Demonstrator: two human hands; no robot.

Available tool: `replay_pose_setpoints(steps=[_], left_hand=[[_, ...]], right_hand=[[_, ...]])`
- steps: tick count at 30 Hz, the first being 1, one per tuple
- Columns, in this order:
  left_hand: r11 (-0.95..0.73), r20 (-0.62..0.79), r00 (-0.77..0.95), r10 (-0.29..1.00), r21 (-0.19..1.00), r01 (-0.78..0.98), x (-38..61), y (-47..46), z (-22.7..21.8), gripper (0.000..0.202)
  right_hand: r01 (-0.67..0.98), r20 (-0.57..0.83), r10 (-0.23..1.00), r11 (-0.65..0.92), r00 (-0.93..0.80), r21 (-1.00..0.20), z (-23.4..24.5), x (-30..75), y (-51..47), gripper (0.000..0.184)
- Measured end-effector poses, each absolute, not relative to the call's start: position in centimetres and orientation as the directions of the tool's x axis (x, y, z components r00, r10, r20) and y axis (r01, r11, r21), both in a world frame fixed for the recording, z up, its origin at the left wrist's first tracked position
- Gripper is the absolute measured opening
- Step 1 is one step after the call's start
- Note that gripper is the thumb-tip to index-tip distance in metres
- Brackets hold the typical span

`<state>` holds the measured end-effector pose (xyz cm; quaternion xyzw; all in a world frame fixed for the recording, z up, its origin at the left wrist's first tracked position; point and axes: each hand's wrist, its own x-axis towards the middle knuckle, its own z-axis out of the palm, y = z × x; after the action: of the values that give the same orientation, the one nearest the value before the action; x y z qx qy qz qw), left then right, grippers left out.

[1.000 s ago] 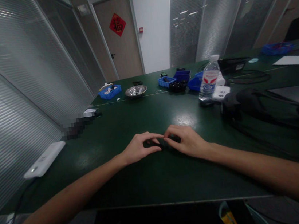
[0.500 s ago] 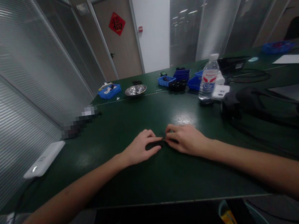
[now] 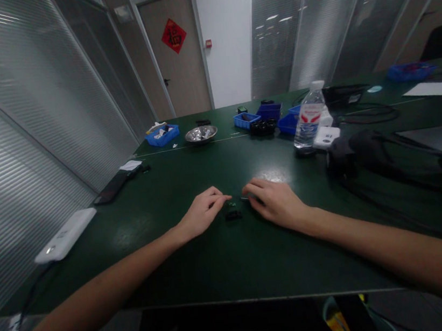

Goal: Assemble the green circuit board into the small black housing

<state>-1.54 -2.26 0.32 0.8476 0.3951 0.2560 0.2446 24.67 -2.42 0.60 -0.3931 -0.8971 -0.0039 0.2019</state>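
Note:
My left hand [image 3: 202, 213] rests on the dark green table [image 3: 201, 265] with its fingers drawn together, tips pointing right. My right hand [image 3: 275, 202] lies opposite, fingers curled, and a tiny pale piece [image 3: 244, 199] shows at its fingertips. Between the two hands a small black part [image 3: 233, 215] lies on the table, with a small greenish bit [image 3: 232, 204] just behind it. Neither hand touches the black part. What the left fingertips pinch, if anything, is too small to make out.
A water bottle [image 3: 308, 119] and white box [image 3: 326, 136] stand at right, beside black gear and cables [image 3: 365, 151]. Blue bins [image 3: 162, 135] and a metal bowl [image 3: 201, 133] sit far back. A white device [image 3: 66, 235] and dark phone [image 3: 112, 187] lie left.
The hands were joined over the small black part; now they have drawn slightly apart, leaving the part uncovered on the table between them.

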Motion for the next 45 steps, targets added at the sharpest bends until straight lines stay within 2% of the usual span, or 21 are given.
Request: replay_pose_setpoints(steps=[2, 4, 6, 8, 11, 19, 29, 35, 45], left_hand=[[-0.579, 0.263, 0.532, 0.805, 0.544, 0.607, -2.2, -1.7, 0.1, 0.045], [-0.593, 0.282, 0.522, 0.805, 0.404, 0.697, -3.0, -1.0, -0.4, 0.045], [-0.564, 0.249, 0.508, 0.825, 0.297, 0.77, -3.8, -0.4, -0.9, 0.05], [-0.521, 0.18, 0.489, 0.853, 0.26, 0.813, -4.4, 0.1, -1.5, 0.056], [-0.497, 0.131, 0.48, 0.868, 0.238, 0.834, -4.6, 0.4, -1.9, 0.061], [-0.506, 0.135, 0.488, 0.862, 0.196, 0.84, -4.4, 0.3, -1.8, 0.062], [-0.515, 0.153, 0.494, 0.856, 0.176, 0.839, -4.3, 0.3, -1.8, 0.061], [-0.508, 0.142, 0.489, 0.861, 0.182, 0.842, -4.4, 0.3, -1.9, 0.061], [-0.511, 0.132, 0.494, 0.859, 0.198, 0.836, -4.3, 0.0, -1.3, 0.061]], right_hand=[[0.694, 0.37, 0.692, 0.703, -0.619, -0.153, 0.5, 24.7, -2.4, 0.015], [0.691, 0.377, 0.689, 0.706, -0.619, -0.154, 0.3, 24.9, -2.4, 0.013], [0.69, 0.386, 0.69, 0.705, -0.613, -0.165, 0.3, 24.9, -2.3, 0.013], [0.68, 0.389, 0.688, 0.709, -0.612, -0.185, 0.3, 25.0, -2.3, 0.015], [0.662, 0.384, 0.686, 0.718, -0.618, -0.216, 0.2, 25.0, -2.2, 0.02], [0.626, 0.417, 0.673, 0.733, -0.611, -0.265, -0.6, 25.1, -1.9, 0.028], [0.618, 0.405, 0.678, 0.732, -0.614, -0.287, -0.6, 25.1, -1.9, 0.024], [0.631, 0.401, 0.685, 0.724, -0.609, -0.278, -0.3, 25.0, -2.2, 0.029], [0.678, 0.371, 0.702, 0.702, -0.608, -0.217, 0.1, 24.8, -2.2, 0.022]])
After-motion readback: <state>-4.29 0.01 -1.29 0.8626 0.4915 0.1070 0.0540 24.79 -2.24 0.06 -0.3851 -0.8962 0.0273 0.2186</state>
